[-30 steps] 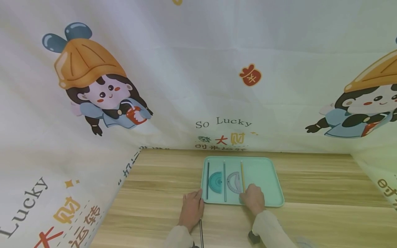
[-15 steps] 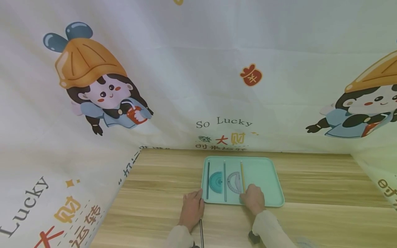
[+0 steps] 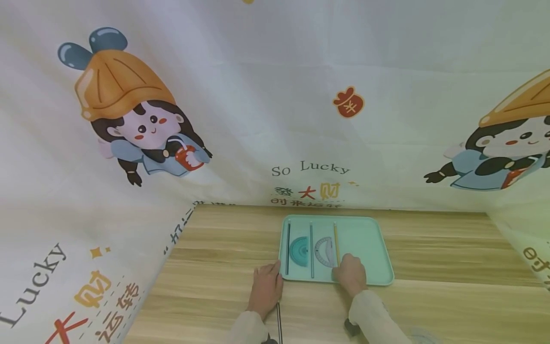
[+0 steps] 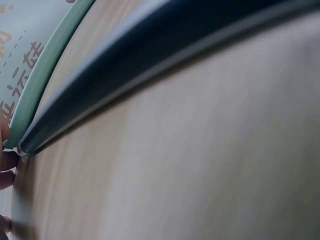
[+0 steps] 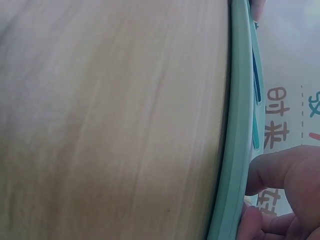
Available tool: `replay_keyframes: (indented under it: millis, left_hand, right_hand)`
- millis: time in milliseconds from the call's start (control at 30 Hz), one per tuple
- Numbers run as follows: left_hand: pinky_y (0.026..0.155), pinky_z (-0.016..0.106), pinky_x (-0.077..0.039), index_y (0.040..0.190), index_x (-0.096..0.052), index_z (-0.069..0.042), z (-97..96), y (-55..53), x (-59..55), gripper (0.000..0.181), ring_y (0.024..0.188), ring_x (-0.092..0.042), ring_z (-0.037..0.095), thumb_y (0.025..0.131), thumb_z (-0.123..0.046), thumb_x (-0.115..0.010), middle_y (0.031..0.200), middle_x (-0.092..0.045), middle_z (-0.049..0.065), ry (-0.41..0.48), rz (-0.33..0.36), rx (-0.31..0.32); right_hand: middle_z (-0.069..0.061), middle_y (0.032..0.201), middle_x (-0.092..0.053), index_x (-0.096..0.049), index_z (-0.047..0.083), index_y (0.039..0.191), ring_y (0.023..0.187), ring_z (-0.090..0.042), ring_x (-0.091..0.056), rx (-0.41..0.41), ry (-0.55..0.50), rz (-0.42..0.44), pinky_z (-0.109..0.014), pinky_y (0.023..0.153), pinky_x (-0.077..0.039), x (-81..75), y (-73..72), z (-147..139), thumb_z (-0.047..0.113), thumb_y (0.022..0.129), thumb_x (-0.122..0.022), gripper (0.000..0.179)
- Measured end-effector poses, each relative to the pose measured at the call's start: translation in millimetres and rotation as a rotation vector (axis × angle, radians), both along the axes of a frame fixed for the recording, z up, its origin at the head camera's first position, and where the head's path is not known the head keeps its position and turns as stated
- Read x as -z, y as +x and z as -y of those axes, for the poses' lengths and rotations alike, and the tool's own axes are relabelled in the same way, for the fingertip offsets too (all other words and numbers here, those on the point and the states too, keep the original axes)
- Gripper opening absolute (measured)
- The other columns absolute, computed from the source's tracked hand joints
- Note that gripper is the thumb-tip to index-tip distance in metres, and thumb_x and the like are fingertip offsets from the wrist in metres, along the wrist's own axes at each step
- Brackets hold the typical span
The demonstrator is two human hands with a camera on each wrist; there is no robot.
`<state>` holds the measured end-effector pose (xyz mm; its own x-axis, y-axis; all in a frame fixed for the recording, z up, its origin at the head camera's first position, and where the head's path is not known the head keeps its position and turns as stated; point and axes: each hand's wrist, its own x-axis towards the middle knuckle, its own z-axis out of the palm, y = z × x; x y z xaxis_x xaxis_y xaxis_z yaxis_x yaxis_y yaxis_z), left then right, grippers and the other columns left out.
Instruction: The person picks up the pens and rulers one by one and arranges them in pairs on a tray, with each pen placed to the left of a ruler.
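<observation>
A pale green tray [image 3: 375, 248] holds a dark pencil [image 3: 288, 248], a teal protractor [image 3: 298, 251], a blue-green pencil [image 3: 311, 251], a clear protractor [image 3: 325, 252] and a yellow pencil [image 3: 337, 243], lined up left to right. My right hand [image 3: 352, 275] reaches over the tray's near rim, thumb and fingers pinching the yellow pencil's lower end. At the near left corner, my left hand [image 3: 265, 289] rests with its fingertips right at the rim [image 4: 35, 90]. Beneath that hand lies another dark pencil [image 3: 279, 322], its ferrule end beside the fingers in the left wrist view.
The wooden tabletop [image 3: 215, 267] runs back to a printed cloth wall [image 3: 240, 134], with more cloth on both sides. A clear protractor-like piece [image 3: 423, 335] lies at the near edge, beside the right sleeve [image 3: 374, 315].
</observation>
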<state>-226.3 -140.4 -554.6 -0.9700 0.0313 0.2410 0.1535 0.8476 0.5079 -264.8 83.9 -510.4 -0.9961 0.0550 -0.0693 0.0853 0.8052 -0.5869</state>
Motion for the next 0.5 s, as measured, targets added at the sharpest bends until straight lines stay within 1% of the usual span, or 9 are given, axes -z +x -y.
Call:
replay_keyframes:
  millis: [100,233,500]
  left_hand:
    - [0.109,0.065,-0.027,0.13,-0.055,0.003,-0.3,0.6,-0.2,0.038,0.121,-0.053,0.037,0.095,-0.012,-0.05,0.124,-0.061,0.02,0.001,0.005,-0.004]
    - [0.109,0.065,-0.027,0.13,-0.054,0.003,-0.4,0.8,0.1,0.039,0.121,-0.052,0.037,0.095,-0.013,-0.05,0.125,-0.06,0.02,0.01,0.015,-0.006]
    - [0.108,0.066,-0.027,0.129,-0.055,0.005,-0.4,1.3,-0.1,0.038,0.12,-0.053,0.038,0.094,-0.01,-0.05,0.124,-0.061,0.021,0.004,-0.007,0.006]
  right_hand:
    - [-0.003,0.055,-0.045,-0.043,0.009,0.06,0.05,-0.018,-0.044,-0.002,0.006,-0.006,-0.025,0.042,-0.036,0.7,1.1,-0.1,0.004,0.076,-0.059,0.022]
    - [-0.003,0.055,-0.046,-0.044,0.008,0.061,0.05,-0.018,-0.045,0.0,0.004,-0.013,-0.026,0.041,-0.036,1.1,1.9,0.8,0.003,0.076,-0.057,0.02]
    - [0.0,0.052,-0.04,-0.038,0.012,0.058,0.048,-0.016,-0.042,0.008,-0.004,-0.012,-0.025,0.039,-0.032,3.4,1.0,2.3,0.003,0.074,-0.056,0.026]
